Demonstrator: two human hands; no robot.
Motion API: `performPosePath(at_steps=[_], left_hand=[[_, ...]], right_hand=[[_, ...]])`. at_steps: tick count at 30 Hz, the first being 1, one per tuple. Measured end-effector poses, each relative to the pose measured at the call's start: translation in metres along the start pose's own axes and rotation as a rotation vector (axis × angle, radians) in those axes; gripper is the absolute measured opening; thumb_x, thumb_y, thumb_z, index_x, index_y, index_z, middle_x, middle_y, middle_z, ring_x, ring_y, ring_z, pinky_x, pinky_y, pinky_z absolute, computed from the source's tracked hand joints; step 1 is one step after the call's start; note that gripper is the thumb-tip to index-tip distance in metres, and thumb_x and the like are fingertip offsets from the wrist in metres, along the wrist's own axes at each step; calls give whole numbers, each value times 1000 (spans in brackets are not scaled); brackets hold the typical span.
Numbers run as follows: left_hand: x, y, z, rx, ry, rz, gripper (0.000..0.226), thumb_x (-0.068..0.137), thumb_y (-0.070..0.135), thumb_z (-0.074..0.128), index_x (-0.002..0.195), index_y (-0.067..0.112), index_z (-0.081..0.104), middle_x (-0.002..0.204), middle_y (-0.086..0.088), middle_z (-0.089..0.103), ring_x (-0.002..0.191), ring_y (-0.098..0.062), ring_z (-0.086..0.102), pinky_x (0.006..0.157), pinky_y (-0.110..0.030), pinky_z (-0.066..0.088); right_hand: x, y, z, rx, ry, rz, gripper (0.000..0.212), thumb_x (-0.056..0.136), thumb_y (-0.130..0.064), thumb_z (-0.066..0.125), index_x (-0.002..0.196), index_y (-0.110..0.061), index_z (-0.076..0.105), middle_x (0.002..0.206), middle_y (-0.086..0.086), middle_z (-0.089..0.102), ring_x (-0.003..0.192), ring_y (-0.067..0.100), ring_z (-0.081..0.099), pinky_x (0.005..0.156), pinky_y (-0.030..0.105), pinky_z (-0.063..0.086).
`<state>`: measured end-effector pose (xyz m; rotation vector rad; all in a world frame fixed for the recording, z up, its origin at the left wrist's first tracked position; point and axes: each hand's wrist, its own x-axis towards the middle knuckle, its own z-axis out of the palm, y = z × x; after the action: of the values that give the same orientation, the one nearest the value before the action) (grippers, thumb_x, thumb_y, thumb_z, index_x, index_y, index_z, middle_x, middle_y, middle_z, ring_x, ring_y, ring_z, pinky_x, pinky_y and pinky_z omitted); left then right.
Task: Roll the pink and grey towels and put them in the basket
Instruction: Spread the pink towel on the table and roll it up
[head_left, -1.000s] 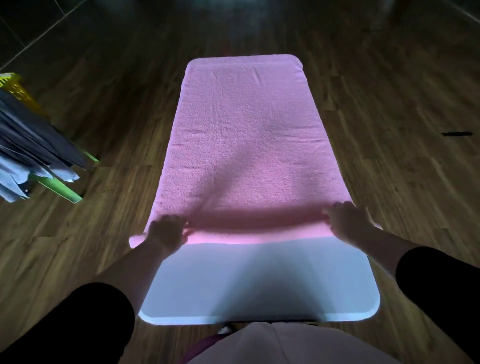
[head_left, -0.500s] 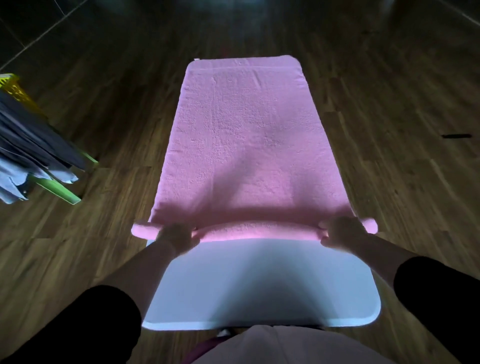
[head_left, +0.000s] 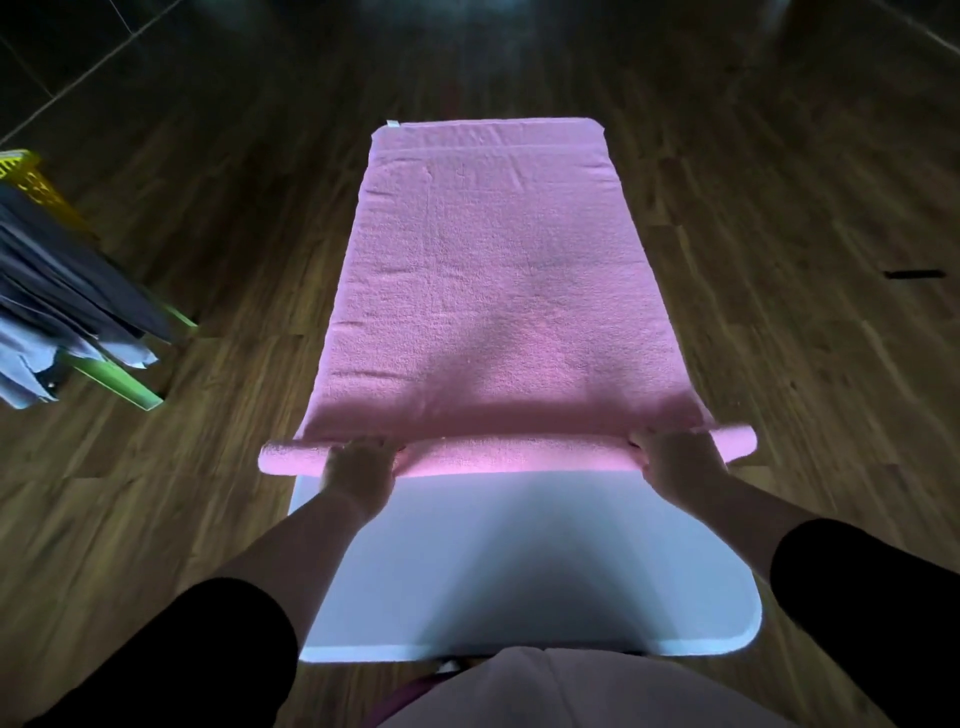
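Dark wood-plank floor (head_left: 156, 493); white rounded tabletop (head_left: 519, 561) nearest me. My left hand (head_left: 358, 470) and right hand (head_left: 678, 462) curl their fingers over the thin roll at the near end of the pink terry towel (head_left: 493, 286), set wide apart, probably to keep it even. The rest lies flat. Far left, a yellow plastic basket (head_left: 23, 166) sits under grey cloth (head_left: 67, 280); contents hidden.

Head-worn view, forward and steeply downward

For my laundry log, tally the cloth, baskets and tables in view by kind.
pink towel: 1
grey cloth heap: 1
basket: 1
table: 1
Total: 4
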<state>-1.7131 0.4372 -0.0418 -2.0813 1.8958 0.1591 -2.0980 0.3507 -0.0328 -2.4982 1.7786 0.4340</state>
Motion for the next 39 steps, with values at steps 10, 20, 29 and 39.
performPosePath(at_steps=[10, 20, 29, 39], left_hand=[[13, -15, -15, -177, 35, -13, 43, 93, 44, 50, 133, 28, 50, 133, -4, 54, 121, -28, 51, 92, -43, 47], [-1, 5, -6, 21, -45, -63, 50, 95, 34, 50, 142, 26, 36, 131, -5, 53, 121, -26, 49, 96, -42, 42], [-1, -9, -24, -72, -89, 60, 42, 93, 56, 44, 128, 37, 55, 131, 2, 55, 121, -24, 51, 96, -40, 45], [-10, 15, 0, -66, 5, 37, 62, 89, 43, 59, 142, 26, 32, 137, -1, 49, 124, -26, 48, 98, -41, 41]], right_hand=[[13, 9, -16, 132, -23, 83, 37, 89, -29, 51, 126, -32, 56, 126, 0, 62, 115, 24, 57, 93, 34, 48], [-2, -9, 7, 34, 6, 78, 32, 90, -23, 54, 122, -27, 53, 114, -4, 63, 107, 22, 60, 83, 36, 41], [2, 3, -20, 96, -195, 30, 31, 89, -36, 50, 118, -34, 58, 121, -5, 61, 112, 22, 58, 93, 35, 45], [-13, -12, 6, 74, -31, 77, 49, 88, -33, 61, 132, -23, 45, 125, 0, 56, 117, 25, 52, 90, 41, 43]])
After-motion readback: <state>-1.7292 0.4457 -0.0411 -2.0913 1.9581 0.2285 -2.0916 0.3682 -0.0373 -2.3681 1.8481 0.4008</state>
